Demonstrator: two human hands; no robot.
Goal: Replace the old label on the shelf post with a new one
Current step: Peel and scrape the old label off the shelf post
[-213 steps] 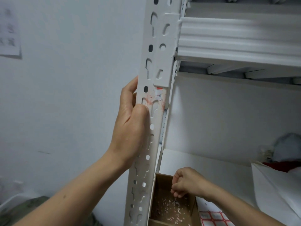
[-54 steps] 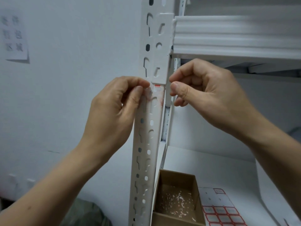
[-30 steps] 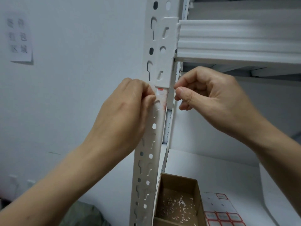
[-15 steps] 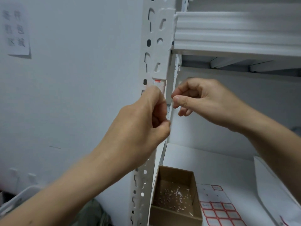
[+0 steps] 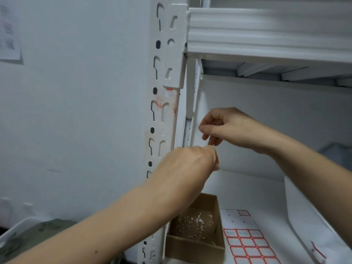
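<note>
The white slotted shelf post [image 5: 163, 119] stands in the middle. A small remnant of the old label [image 5: 169, 92], white with a red top strip, sticks just under the post's bracket, with red smears [image 5: 162, 106] below it. My left hand [image 5: 187, 166] is below the remnant and off the post, fingers pinched together. My right hand [image 5: 226, 128] hovers right of the post, thumb and forefinger pinched. The two hands' fingertips nearly touch. I see nothing between either hand's fingers. A sheet of new red-bordered labels [image 5: 247, 244] lies on the shelf.
An open cardboard box [image 5: 194, 244] holding several paper scraps sits on the lower shelf board [image 5: 247, 189] beside the post. A white sheet [image 5: 312, 221] leans at the right. The upper shelf beam [image 5: 266, 33] runs overhead. A paper notice [image 5: 9, 35] hangs on the wall [image 5: 76, 111].
Both hands have dropped from the label remnant. My left hand left the post's face and moved down and right; my right hand lowered too. The remnant and red smears are now uncovered.
</note>
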